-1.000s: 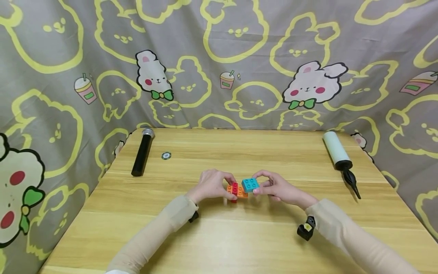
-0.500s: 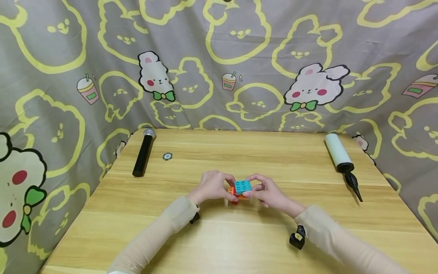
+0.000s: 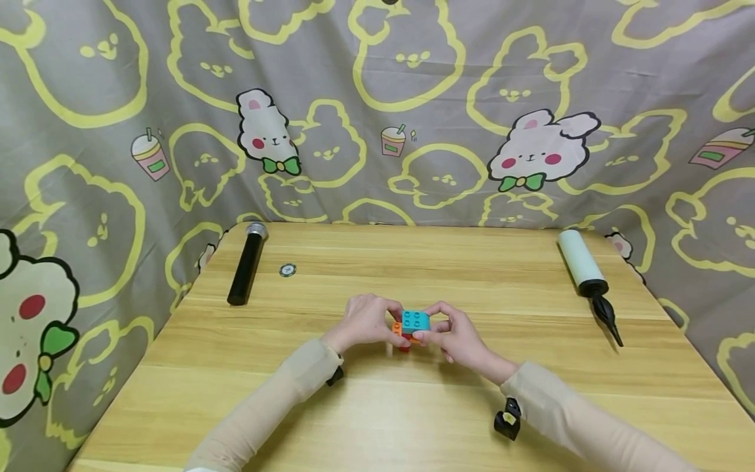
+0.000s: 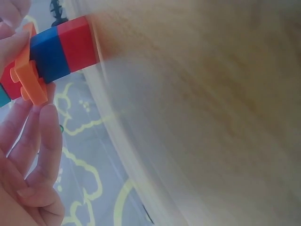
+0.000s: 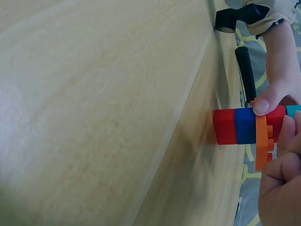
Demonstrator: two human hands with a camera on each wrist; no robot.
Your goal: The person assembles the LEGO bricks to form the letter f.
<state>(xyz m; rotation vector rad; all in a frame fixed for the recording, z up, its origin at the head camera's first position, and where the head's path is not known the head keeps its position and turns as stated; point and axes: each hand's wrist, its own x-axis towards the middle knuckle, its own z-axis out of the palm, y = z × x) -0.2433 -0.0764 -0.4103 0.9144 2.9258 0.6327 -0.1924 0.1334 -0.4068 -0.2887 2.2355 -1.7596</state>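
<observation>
A stack of toy building bricks stands near the middle of the table. From the bottom up, the right wrist view shows a red brick (image 5: 225, 126), a blue brick (image 5: 245, 126), a thin orange brick (image 5: 261, 150) jutting out sideways and another red brick (image 5: 278, 113). A teal brick (image 3: 415, 321) sits at the top, over the upper red one. My left hand (image 3: 368, 319) grips the stack at the orange brick, thumb on the near side. From the right, my right hand (image 3: 463, 341) pinches the teal brick between thumb and fingers.
A black microphone (image 3: 246, 265) lies at the table's back left, beside a small round chip (image 3: 288, 269). At the back right is a white hand pump (image 3: 580, 259) with a black nozzle. A patterned curtain (image 3: 436, 98) hangs behind the table (image 3: 377, 426).
My right hand has carried the teal brick leftward, from beside the upper red brick to on top of it. My left hand has stayed in place on the stack.
</observation>
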